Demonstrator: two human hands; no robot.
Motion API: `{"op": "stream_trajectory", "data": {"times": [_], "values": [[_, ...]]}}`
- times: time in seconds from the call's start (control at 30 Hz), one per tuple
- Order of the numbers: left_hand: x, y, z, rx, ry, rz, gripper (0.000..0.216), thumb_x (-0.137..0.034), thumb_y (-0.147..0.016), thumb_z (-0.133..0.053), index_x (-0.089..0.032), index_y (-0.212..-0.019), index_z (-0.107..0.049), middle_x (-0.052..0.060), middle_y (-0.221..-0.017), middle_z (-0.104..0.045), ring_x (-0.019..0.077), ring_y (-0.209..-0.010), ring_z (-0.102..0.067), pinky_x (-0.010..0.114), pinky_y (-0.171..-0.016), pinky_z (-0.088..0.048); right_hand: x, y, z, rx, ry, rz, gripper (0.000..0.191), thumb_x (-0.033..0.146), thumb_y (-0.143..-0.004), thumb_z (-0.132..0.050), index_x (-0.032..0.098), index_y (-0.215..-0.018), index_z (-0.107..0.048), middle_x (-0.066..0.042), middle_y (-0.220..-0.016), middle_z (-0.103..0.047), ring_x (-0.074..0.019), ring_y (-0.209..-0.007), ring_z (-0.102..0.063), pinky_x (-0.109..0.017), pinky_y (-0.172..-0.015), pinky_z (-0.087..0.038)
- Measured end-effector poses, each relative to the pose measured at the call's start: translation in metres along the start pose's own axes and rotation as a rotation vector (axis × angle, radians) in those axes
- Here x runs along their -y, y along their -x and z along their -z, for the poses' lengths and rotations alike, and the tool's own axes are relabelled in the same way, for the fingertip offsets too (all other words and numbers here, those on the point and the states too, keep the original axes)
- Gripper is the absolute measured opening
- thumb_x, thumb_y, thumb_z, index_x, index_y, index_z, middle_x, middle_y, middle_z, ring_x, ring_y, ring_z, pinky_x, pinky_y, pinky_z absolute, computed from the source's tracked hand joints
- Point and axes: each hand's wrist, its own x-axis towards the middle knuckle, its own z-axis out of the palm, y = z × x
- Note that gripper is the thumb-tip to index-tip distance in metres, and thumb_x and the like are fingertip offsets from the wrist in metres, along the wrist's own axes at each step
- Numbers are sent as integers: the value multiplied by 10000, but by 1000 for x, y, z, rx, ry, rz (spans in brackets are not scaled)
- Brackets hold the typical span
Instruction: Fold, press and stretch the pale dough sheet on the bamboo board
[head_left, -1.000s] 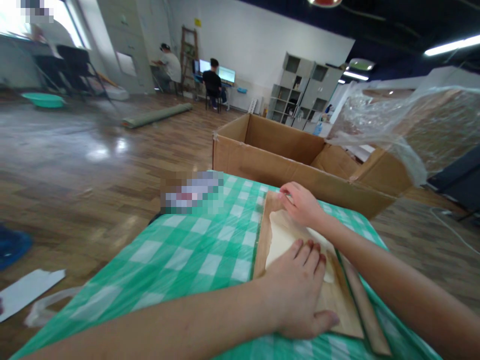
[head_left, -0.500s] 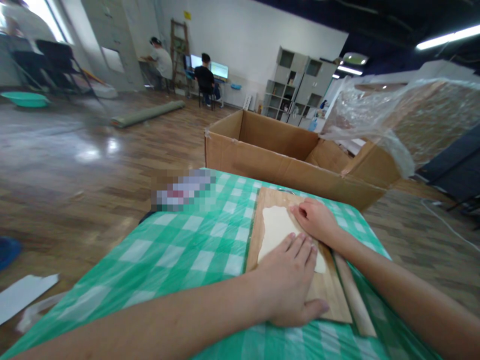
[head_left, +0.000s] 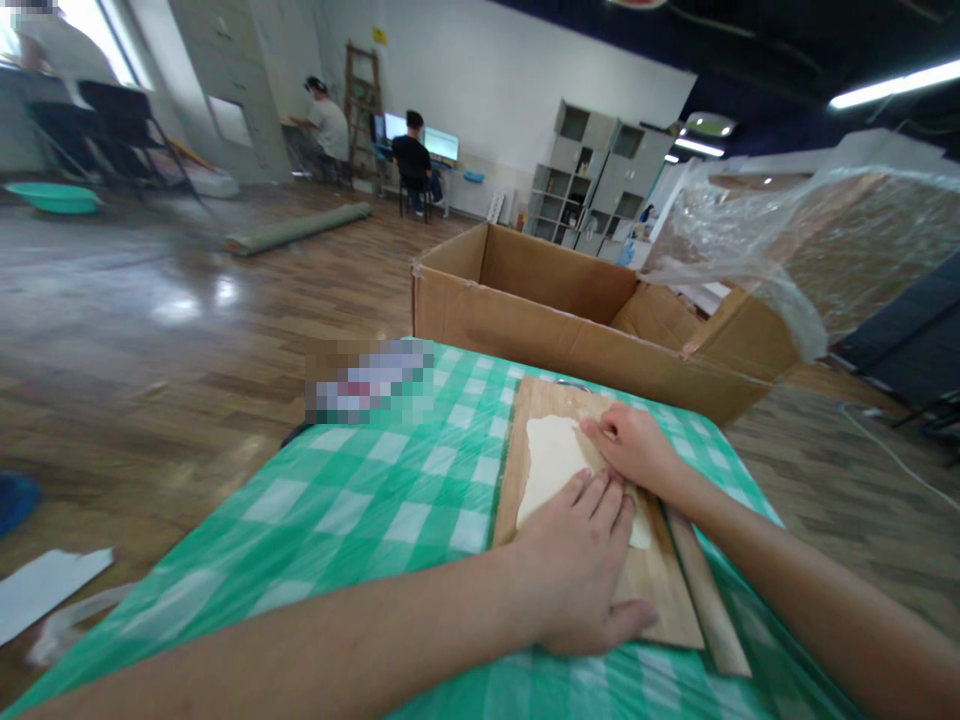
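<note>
A flat sheet of pale dough (head_left: 551,458) lies on a wooden board (head_left: 536,404) on a table with a green checked cloth (head_left: 390,500). My left hand (head_left: 581,565) lies flat and open on the near end of the dough and board. My right hand (head_left: 634,445) rests on the dough's right edge with its fingers curled, pressing there. A wooden rolling pin (head_left: 709,605) lies along the board's right side, under my right forearm.
A large open cardboard box (head_left: 525,320) stands just beyond the table. Crumpled clear plastic (head_left: 787,250) hangs at the upper right. Two people sit at desks with monitors far back. A rolled mat, a teal basin and white paper lie on the wooden floor.
My right hand has drawn back from the board's far corner to the dough's right edge. The dough now lies flatter. My left hand has stayed on the near end.
</note>
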Motion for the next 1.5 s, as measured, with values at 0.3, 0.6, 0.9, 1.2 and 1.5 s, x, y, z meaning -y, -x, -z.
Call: {"op": "stream_trajectory", "data": {"times": [0.3, 0.6, 0.9, 1.2, 1.5], "values": [[-20, 2, 16, 1, -174, 144, 395, -329, -992, -458, -54, -1113, -715, 228, -1125, -694, 373, -1059, -650, 489, -847, -538, 1, -2, -10, -14, 13, -67, 502, 465, -1058, -425, 212, -746, -727, -90, -754, -758, -210, -665, -627, -328, -588, -280], [21, -6, 50, 149, 159, 374, 209, -288, -833, -664, -187, -1016, -675, 74, -1021, -678, 256, -976, -645, 338, -789, -501, 4, -3, -7, 26, -60, -116, 454, 451, -1047, -448, 199, -883, -787, -131, -917, -786, -258, -809, -673, -324, -649, -355], [28, -9, 57, 291, 304, 486, 286, -424, -842, -672, -212, -1034, -664, 26, -974, -685, 209, -864, -638, 292, -687, -432, 7, -2, 0, 79, -118, -97, 489, 450, -1056, -397, 179, -1006, -801, -171, -1057, -777, -310, -965, -694, -350, -775, -464], [19, -11, 64, 320, 208, 395, 82, -287, -889, -623, -216, -863, -654, 24, -932, -680, 197, -846, -613, 297, -691, -408, 7, 0, 2, 90, -76, -86, 524, 452, -1060, -349, 177, -1024, -794, -168, -1083, -778, -311, -981, -704, -360, -791, -490], [-8, -4, 78, 394, 199, 277, 217, -278, -967, -550, -192, -795, -649, 35, -801, -678, 168, -696, -602, 283, -597, -381, 8, 1, 1, 62, -72, -143, 525, 438, -1059, -354, 175, -963, -798, -168, -1059, -782, -305, -983, -703, -355, -790, -482]]}}
